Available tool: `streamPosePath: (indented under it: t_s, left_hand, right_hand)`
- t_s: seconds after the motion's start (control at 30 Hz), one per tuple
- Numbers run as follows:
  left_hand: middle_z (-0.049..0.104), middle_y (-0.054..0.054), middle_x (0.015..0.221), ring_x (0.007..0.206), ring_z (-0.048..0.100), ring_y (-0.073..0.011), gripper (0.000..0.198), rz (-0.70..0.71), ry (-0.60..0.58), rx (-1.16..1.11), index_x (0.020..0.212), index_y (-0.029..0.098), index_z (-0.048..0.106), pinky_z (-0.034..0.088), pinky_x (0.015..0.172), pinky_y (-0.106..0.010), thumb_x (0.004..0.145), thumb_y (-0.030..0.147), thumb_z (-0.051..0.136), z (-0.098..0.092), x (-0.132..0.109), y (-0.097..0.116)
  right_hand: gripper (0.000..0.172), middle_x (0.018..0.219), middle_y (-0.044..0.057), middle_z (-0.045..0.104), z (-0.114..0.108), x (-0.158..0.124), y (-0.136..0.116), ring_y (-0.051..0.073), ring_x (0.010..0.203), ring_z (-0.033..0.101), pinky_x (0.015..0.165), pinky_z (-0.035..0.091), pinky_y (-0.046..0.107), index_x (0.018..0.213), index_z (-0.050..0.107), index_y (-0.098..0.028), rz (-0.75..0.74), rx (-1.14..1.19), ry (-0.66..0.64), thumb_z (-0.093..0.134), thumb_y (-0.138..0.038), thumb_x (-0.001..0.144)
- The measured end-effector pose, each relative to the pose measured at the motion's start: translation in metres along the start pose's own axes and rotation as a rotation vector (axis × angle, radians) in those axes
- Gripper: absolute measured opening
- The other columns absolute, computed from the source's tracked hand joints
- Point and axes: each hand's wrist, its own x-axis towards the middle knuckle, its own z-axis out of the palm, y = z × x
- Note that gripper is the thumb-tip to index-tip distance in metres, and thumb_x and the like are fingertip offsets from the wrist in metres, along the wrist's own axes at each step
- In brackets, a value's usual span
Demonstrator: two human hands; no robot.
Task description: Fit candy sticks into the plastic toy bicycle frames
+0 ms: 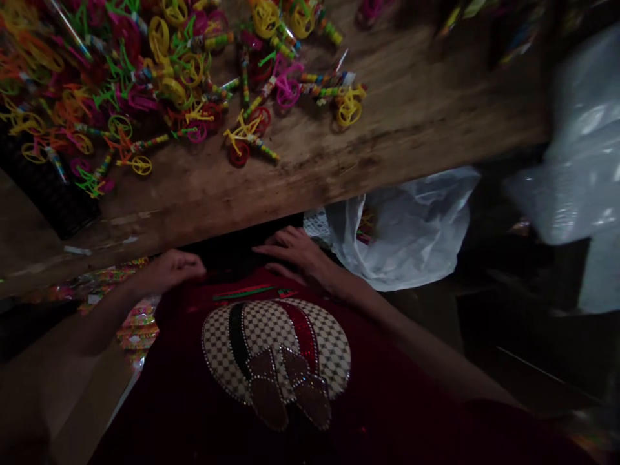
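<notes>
My left hand point(177, 266) is at the lower edge of my dark red shirt point(184, 329), its fingers curled inward. Whether it pinches the cloth is too dark to make out. Across from it, my right hand point(295, 250) rests near the same edge, fingers stretched out and slightly apart, holding nothing I can see. Both hands are below the front edge of the wooden table point(387, 148). On the table lies a heap of small plastic toy bicycles point(242, 135) in yellow, pink, green and orange, with tubes of coloured candy among them.
A white plastic bag point(411, 232) with some colourful pieces inside hangs open right of my right hand. Clear plastic wrapping point(576, 148) is at the far right. A black mesh basket point(62, 194) stands at the table's left; packed colourful packets point(138, 329) lie below my left arm.
</notes>
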Motion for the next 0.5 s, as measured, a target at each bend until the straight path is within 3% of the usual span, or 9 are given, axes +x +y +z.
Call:
streamPosePath:
  t_s: [0.07,0.17,0.27,0.33,0.4,0.5]
  left_hand:
    - [0.067,-0.002,0.068,0.057,0.057,-0.0148,0.033,0.012,0.199,-0.072,0.074,0.02,0.067,0.043,0.052,-0.024,0.079,0.052,0.061,0.01,0.009,0.004]
    - [0.061,0.0,0.061,0.055,0.053,-0.0148,0.031,0.039,0.477,-0.018,0.071,0.019,0.062,0.039,0.051,-0.024,0.081,0.047,0.055,0.032,0.017,0.001]
    - [0.054,0.002,0.057,0.054,0.049,-0.0139,0.028,0.06,0.665,0.049,0.069,0.02,0.057,0.035,0.051,-0.024,0.084,0.042,0.049,0.048,0.018,-0.002]
    - [0.053,0.003,0.057,0.055,0.049,-0.0139,0.026,0.051,0.728,0.089,0.07,0.02,0.057,0.034,0.051,-0.024,0.084,0.041,0.048,0.053,0.018,-0.002]
    - [0.055,0.003,0.057,0.056,0.051,-0.0143,0.026,0.056,0.769,0.124,0.07,0.021,0.057,0.034,0.052,-0.024,0.085,0.04,0.048,0.055,0.017,-0.004]
    - [0.063,0.001,0.064,0.062,0.057,-0.0155,0.028,0.111,0.874,0.201,0.073,0.02,0.06,0.038,0.058,-0.025,0.089,0.04,0.047,0.053,0.014,-0.014]
  right_hand:
    - [0.025,0.089,0.006,0.065,-0.002,0.007,-0.004,0.022,0.088,0.055,0.081,0.044,0.041,0.11,0.072,-0.024,-0.032,0.034,0.057,0.053,-0.036,0.099]
    - [0.026,0.087,0.005,0.062,-0.012,0.007,-0.022,0.017,0.083,0.055,0.077,0.045,0.035,0.093,0.071,-0.02,-0.003,0.24,0.082,0.048,-0.03,0.1]
    - [0.024,0.086,0.004,0.064,-0.025,0.002,-0.037,0.013,0.077,0.059,0.072,0.048,0.029,0.087,0.066,-0.017,0.103,0.623,-0.125,0.05,-0.031,0.099]
    - [0.026,0.08,0.002,0.065,-0.029,0.001,-0.041,0.013,0.073,0.059,0.07,0.048,0.028,0.083,0.065,-0.017,0.209,0.813,-0.251,0.054,-0.037,0.096]
    - [0.032,0.074,0.001,0.065,-0.026,0.004,-0.04,0.013,0.068,0.058,0.065,0.047,0.027,0.08,0.066,-0.017,0.311,0.822,-0.289,0.054,-0.043,0.095]
    - [0.024,0.076,0.002,0.067,-0.015,0.012,-0.036,0.014,0.068,0.058,0.062,0.043,0.027,0.088,0.068,-0.016,0.429,0.5,-0.199,0.057,-0.037,0.094]
